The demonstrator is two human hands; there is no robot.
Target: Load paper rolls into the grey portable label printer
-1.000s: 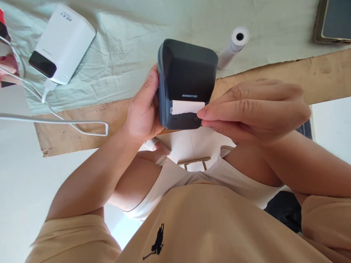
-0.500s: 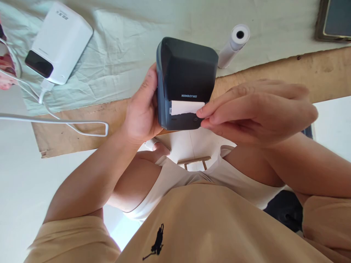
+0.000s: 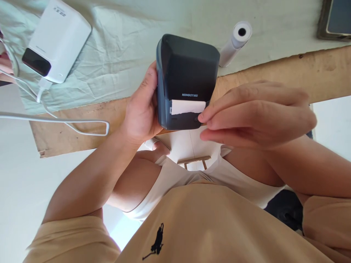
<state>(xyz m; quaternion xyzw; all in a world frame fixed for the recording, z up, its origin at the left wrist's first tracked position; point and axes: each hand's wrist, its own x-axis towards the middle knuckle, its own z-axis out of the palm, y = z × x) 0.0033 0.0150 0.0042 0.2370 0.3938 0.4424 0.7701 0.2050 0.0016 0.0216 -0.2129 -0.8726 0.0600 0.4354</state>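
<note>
My left hand [image 3: 141,109] is wrapped round the side of a dark label printer [image 3: 189,69], with the thumb up along its edge and the other fingers hidden behind it. A short strip of white paper [image 3: 188,107] with a torn edge sticks out of the printer's slot. My right hand [image 3: 260,115] is at the printer's lower right corner. Its index fingertip is at the round power button, and the thumb is held apart below, with nothing visible between them.
A white paper roll [image 3: 233,45] stands behind the printer on the pale green cloth [image 3: 131,36]. At left are a white power bank [image 3: 59,42] and a white cable [image 3: 55,118]. A dark-framed device [image 3: 336,20] lies at far right. The wooden table edge [image 3: 287,67] runs across.
My right thumb has moved away from the index finger, and the index fingertip has shifted slightly down from the paper's corner to the power button. The left hand keeps its hold.
</note>
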